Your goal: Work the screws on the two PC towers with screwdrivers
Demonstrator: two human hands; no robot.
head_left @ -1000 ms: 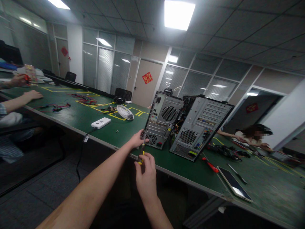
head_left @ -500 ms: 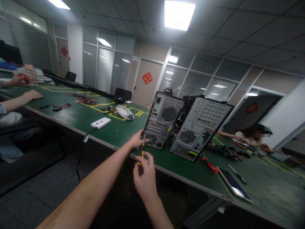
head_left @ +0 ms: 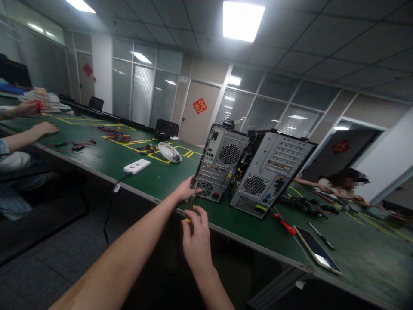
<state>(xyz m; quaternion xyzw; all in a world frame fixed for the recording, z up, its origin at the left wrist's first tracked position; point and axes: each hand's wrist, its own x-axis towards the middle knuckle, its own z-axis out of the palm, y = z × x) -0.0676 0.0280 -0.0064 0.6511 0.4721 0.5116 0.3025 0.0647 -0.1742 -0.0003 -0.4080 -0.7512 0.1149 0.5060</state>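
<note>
A computer case stands upright on the green table, its back panel with fan grille and ports facing me. My left hand is closed around its lower left edge, the thumb lying on the back panel and the other fingers hidden behind the side. In my right hand, a screwdriver with a black and yellow handle is pinched between thumb and fingers. Its shaft points up along the left edge of the case, close to my left hand; where the tip sits is too blurred to tell.
A second computer case stands just to the right. Beyond it lie red-handled pliers, a phone and a pen. Leftward are a white power bank, small screws and a clear dish. Co-workers sit at both sides.
The screwdriver's handle has turned a little in my right hand, which has shifted slightly right. My left hand and both cases stay put. At far left, a co-worker's hand has tilted a red object.
</note>
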